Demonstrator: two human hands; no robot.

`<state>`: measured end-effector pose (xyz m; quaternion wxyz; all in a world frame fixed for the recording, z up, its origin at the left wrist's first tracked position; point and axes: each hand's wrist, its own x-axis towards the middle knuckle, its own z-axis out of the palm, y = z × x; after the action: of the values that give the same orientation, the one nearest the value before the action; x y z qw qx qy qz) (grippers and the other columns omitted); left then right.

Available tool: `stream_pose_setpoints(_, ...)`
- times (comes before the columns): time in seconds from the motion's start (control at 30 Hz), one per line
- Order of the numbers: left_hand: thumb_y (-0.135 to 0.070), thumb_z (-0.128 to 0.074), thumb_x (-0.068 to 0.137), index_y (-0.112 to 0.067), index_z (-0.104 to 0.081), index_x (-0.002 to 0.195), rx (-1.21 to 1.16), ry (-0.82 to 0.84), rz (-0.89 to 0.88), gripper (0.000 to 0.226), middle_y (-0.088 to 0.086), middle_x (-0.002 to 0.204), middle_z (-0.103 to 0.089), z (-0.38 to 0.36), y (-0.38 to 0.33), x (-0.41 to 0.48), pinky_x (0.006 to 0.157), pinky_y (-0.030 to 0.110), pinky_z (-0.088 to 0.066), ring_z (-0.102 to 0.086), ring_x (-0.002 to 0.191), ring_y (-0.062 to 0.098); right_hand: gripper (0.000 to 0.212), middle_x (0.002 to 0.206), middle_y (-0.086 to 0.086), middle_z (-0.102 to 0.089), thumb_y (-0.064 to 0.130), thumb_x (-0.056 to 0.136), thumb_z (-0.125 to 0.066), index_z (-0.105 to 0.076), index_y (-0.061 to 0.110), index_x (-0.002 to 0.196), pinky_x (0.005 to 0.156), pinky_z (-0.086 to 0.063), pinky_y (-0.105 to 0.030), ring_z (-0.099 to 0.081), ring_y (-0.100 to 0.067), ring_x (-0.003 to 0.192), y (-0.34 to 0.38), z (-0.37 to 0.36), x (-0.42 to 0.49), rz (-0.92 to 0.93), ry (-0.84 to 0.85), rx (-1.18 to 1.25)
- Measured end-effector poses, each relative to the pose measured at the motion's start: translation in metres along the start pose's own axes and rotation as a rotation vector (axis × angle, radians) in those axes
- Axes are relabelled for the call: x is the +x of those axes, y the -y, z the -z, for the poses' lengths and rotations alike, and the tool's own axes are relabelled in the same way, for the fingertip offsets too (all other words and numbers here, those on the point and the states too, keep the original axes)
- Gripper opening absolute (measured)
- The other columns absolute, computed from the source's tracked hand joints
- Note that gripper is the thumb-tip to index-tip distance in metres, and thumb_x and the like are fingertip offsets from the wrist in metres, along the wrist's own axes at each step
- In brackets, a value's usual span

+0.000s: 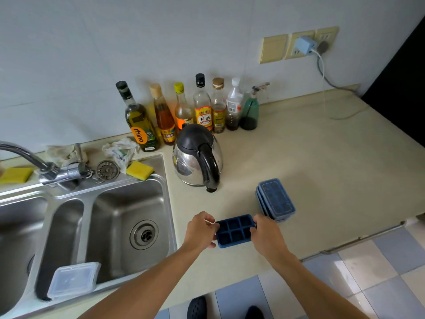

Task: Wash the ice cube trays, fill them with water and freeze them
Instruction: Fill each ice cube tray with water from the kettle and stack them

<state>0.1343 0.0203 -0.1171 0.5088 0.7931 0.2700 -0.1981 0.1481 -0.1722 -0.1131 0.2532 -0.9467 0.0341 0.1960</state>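
Both hands clamp the dark blue six-cell silicone ice cube tray (235, 230) over the beige surface (322, 171), left hand (199, 231) at its left end, right hand (266, 234) at its right.

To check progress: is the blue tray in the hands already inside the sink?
No, left hand and right hand hold the blue tray over the countertop.

Pale wall (92, 54), beige countertop (322, 169), checkered floor (368, 272)

countertop (322, 157): beige, sink (128, 180) set in at left | back, by wall: row of bottles (202, 104) | before them: steel kettle (195, 157) | right of kettle: stack of lidded ice cube trays (276, 200) | just beside stack, nearer front edge: open ice cube tray (233, 231)
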Motion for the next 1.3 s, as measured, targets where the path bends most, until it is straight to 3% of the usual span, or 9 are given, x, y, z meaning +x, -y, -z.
stream_pose_setpoints(0.17,-0.006,-0.064,0.093,-0.009,-0.065,0.098,-0.035,0.000,0.042,0.005,0.011,0.091,-0.072,0.001,-0.003,0.000,0.049,0.024,-0.053,-0.071,0.065,0.019,0.014,0.091,-0.008,-0.063,-0.004,0.094,-0.051,-0.060,0.006,0.093,0.054,-0.036,-0.024,-0.056,-0.020,0.077,0.001,-0.002,-0.002,-0.015,-0.013,0.101)
stream_pose_setpoints(0.4,-0.005,-0.064,0.093,-0.009,-0.067,0.094,-0.022,-0.020,0.039,0.005,0.011,0.088,-0.073,0.002,-0.004,-0.001,0.048,0.022,-0.052,-0.071,0.062,0.018,0.033,0.071,0.002,-0.047,-0.005,0.094,-0.049,-0.043,0.017,0.071,0.046,-0.028,-0.019,-0.041,-0.009,0.061,0.004,0.002,-0.003,-0.031,-0.001,0.062)
stream_pose_setpoints(0.5,-0.005,-0.065,0.092,-0.009,-0.068,0.093,-0.035,-0.031,0.049,0.005,0.011,0.086,-0.074,0.002,-0.004,-0.002,0.049,0.022,-0.053,-0.071,0.059,0.017,0.033,0.069,0.003,-0.046,-0.006,0.093,-0.048,-0.042,0.017,0.070,0.045,-0.028,-0.019,-0.041,-0.007,0.059,0.005,0.004,-0.005,-0.039,0.002,0.057)
stream_pose_setpoints(0.73,-0.003,-0.067,0.090,-0.007,-0.070,0.091,-0.092,-0.066,0.048,0.005,0.013,0.083,-0.075,0.003,-0.004,-0.008,0.052,0.026,-0.058,-0.071,0.057,0.018,0.022,0.077,0.001,-0.057,-0.003,0.093,-0.049,-0.053,0.016,0.082,0.044,-0.033,-0.017,-0.049,-0.008,0.064,0.007,0.010,-0.007,-0.017,0.014,0.083)
stream_pose_setpoints(0.87,-0.008,-0.068,0.091,-0.008,-0.068,0.094,-0.114,-0.026,0.035,0.003,0.012,0.085,-0.075,0.009,-0.014,-0.016,0.051,0.025,-0.055,-0.075,0.063,0.021,0.017,0.103,-0.004,-0.061,0.006,0.096,-0.055,-0.059,0.009,0.112,0.061,-0.038,-0.020,-0.057,-0.018,0.087,0.017,0.018,-0.007,0.015,0.025,0.086)
stream_pose_setpoints(0.97,-0.012,-0.068,0.092,-0.009,-0.068,0.094,-0.122,-0.029,-0.022,0.004,0.010,0.088,-0.075,0.016,-0.022,-0.023,0.053,0.027,-0.057,-0.075,0.067,0.023,0.021,0.107,-0.004,-0.053,0.016,0.099,-0.057,-0.058,0.008,0.118,0.066,-0.038,-0.019,-0.052,-0.015,0.089,0.029,0.025,-0.010,0.063,-0.032,0.069)
stream_pose_setpoints(1.13,-0.016,-0.064,0.097,-0.011,-0.070,0.097,-0.284,-0.095,-0.062,0.008,0.009,0.091,-0.076,0.051,-0.020,-0.026,0.060,0.030,-0.060,-0.075,0.073,0.023,0.022,0.108,-0.007,-0.059,0.029,0.100,-0.057,-0.060,0.011,0.112,0.083,-0.047,-0.034,-0.059,-0.022,0.096,0.067,0.032,-0.011,0.178,-0.063,0.053)
stream_pose_setpoints(1.3,-0.018,-0.060,0.099,-0.014,-0.071,0.101,-0.375,-0.154,-0.031,0.012,0.009,0.095,-0.077,0.119,0.006,-0.005,0.068,0.036,-0.061,-0.075,0.078,0.025,0.009,0.087,0.000,-0.055,0.026,0.097,-0.058,-0.057,0.022,0.089,0.062,-0.034,-0.020,-0.050,-0.009,0.074,0.126,0.003,-0.014,0.317,-0.036,0.166)
